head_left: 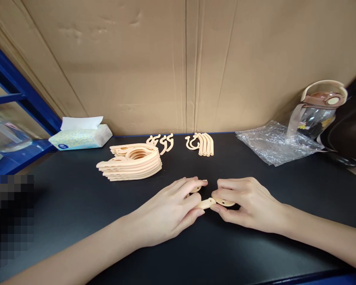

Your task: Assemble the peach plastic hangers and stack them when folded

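Note:
Above the black table, my left hand [170, 211] is closed around a cream plastic hanger part [206, 204], its holed end sticking out past my thumb. My right hand [250, 200] pinches another cream hanger arm [225, 202] between thumb and fingers. The two pieces meet end to end between my hands; whether they are joined I cannot tell. My fingers cover much of both. Beyond my left hand lies a stack of folded cream hangers [133, 172].
Loose cream hooks [167, 143] lie behind the stack. Farther right are another hook [191, 143] and several curved arms [206, 144]. A tissue pack [80, 136] is back left. Crumpled clear plastic [273, 144] and a water bottle [317, 114] stand back right, before a cardboard wall [136, 71].

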